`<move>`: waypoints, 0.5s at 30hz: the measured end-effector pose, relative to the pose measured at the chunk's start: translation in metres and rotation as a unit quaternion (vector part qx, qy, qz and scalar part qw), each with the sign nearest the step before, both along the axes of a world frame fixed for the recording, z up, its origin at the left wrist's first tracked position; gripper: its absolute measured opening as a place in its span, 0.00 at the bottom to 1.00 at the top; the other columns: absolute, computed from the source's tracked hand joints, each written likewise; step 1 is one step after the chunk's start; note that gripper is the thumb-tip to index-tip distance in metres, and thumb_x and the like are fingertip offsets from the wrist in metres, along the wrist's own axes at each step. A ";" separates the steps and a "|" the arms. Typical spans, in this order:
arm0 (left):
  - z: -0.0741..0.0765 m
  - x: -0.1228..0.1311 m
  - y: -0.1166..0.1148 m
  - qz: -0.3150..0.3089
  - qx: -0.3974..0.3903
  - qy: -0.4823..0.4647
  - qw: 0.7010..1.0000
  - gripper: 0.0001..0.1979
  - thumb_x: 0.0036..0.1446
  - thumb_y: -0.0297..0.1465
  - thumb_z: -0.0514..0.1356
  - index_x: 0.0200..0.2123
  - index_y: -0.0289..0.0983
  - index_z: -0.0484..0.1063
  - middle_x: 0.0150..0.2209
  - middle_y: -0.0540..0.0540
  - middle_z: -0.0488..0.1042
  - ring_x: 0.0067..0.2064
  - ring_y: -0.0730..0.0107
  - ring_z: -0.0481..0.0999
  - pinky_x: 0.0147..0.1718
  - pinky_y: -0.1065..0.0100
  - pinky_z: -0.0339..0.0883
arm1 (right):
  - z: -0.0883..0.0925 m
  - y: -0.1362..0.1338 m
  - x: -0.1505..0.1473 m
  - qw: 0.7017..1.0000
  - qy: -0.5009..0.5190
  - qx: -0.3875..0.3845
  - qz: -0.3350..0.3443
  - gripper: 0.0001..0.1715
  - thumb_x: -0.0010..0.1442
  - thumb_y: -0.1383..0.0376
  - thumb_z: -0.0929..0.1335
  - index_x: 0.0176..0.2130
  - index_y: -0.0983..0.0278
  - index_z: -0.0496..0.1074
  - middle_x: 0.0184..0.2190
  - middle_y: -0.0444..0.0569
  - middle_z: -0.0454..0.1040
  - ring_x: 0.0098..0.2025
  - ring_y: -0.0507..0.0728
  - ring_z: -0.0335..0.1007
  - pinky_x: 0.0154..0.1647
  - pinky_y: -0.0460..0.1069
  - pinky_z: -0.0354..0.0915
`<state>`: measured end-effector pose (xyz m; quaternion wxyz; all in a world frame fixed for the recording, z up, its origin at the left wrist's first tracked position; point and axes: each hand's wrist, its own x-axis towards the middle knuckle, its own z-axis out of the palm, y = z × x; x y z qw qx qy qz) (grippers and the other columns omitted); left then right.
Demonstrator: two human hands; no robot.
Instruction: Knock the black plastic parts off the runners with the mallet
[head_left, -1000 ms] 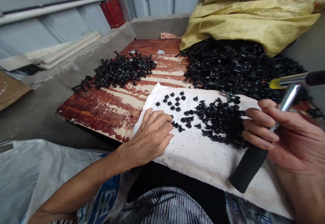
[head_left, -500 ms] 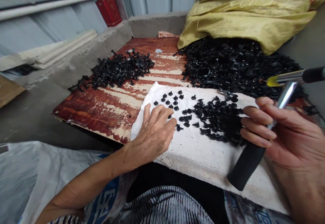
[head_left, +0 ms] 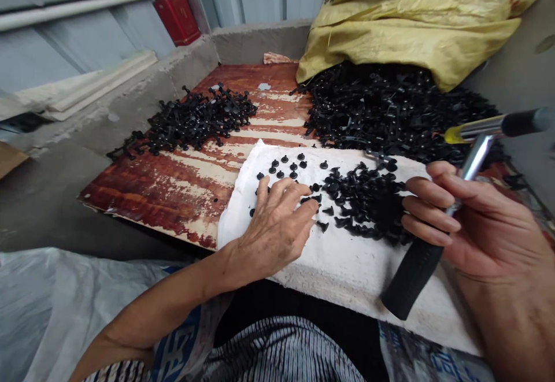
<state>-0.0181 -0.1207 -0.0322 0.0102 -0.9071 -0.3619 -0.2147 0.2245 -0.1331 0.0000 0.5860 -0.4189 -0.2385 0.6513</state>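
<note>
My left hand [head_left: 277, 220] is palm down over a white cloth [head_left: 321, 269], its fingers spread and thumb apart. Its fingertips are among small black mushroom-shaped pieces [head_left: 324, 164]; some stand upright on their round heads, and a few show between thumb and forefinger. Whether the fingertips touch one is hard to see. In my right hand [head_left: 472, 214] is a two-faced hammer [head_left: 477, 162] with a yellow end, a black end, a metal shaft and a black grip. It is raised above the cloth's right side, near a heap of the same black pieces [head_left: 368, 197].
A large pile of black parts [head_left: 390, 104] spills from a yellow woven sack [head_left: 403, 35] at the back right. Another black pile [head_left: 195, 119] lies left on the worn red-brown board [head_left: 151, 197]. Behind are a low concrete ledge [head_left: 262, 41] and a red box [head_left: 177, 19].
My left hand has moved right across the cloth, toward the heap, uncovering pieces at its left. My right hand still holds the hammer up. The whole view has shifted slightly.
</note>
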 end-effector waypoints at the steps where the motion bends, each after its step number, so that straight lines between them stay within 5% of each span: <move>1: 0.000 -0.003 -0.001 0.009 0.001 -0.003 1.000 0.11 0.63 0.27 0.55 0.46 0.35 0.72 0.51 0.38 0.72 0.55 0.53 0.66 0.57 0.41 0.55 | 0.000 0.000 0.000 1.000 0.004 0.002 0.003 0.17 0.45 0.67 0.74 0.25 0.59 0.61 0.18 0.34 0.51 0.16 0.45 0.35 0.12 0.42 0.38; 6: 0.000 -0.013 -0.007 0.044 0.027 0.006 0.999 0.12 0.62 0.29 0.56 0.47 0.32 0.72 0.52 0.34 0.71 0.57 0.48 0.64 0.57 0.39 0.56 | -0.003 0.000 0.002 0.999 0.007 0.015 0.034 0.13 0.45 0.67 0.75 0.26 0.60 0.66 0.18 0.35 0.56 0.15 0.44 0.40 0.11 0.40 0.45; 15: -0.017 -0.013 -0.030 -0.016 0.061 0.029 0.998 0.13 0.60 0.26 0.57 0.49 0.37 0.72 0.54 0.36 0.72 0.59 0.46 0.63 0.59 0.33 0.50 | -0.014 -0.007 -0.005 0.983 0.009 0.049 0.174 0.06 0.52 0.63 0.73 0.33 0.60 0.74 0.19 0.40 0.70 0.15 0.47 0.59 0.13 0.44 0.64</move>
